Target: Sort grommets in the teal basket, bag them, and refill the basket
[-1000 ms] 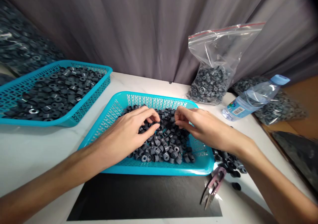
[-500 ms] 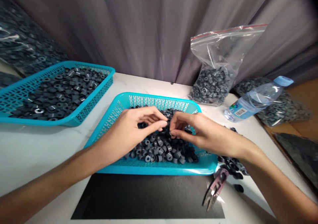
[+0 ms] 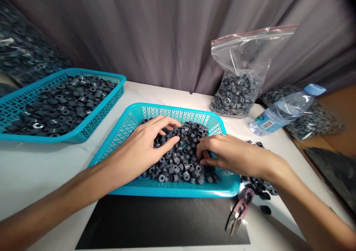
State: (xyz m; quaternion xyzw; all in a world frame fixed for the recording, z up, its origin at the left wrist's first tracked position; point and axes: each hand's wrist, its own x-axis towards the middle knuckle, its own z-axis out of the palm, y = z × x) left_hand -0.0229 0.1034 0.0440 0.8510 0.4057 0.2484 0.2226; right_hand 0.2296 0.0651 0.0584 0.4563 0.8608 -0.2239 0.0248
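Reaching among gray rings (image 3: 178,165) inside the teal basket (image 3: 172,192); bottle label (image 3: 258,118) near the surface's (image 3: 36,177) right edge shows a barcode (image 3: 267,125).
Left hand (image 3: 146,143): thumb and fingers parted above the rings. Right hand (image 3: 225,151): fingers curled down; grip cannot be determined. Hands stand farther apart than half a second earlier.

Dim curtain (image 3: 155,39); glare on zip bag (image 3: 246,56); top-right corner dark.

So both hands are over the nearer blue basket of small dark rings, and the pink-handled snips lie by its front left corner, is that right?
Not quite: the head view shows the pink-handled snips by the front right corner of the nearer blue basket. The rest holds.
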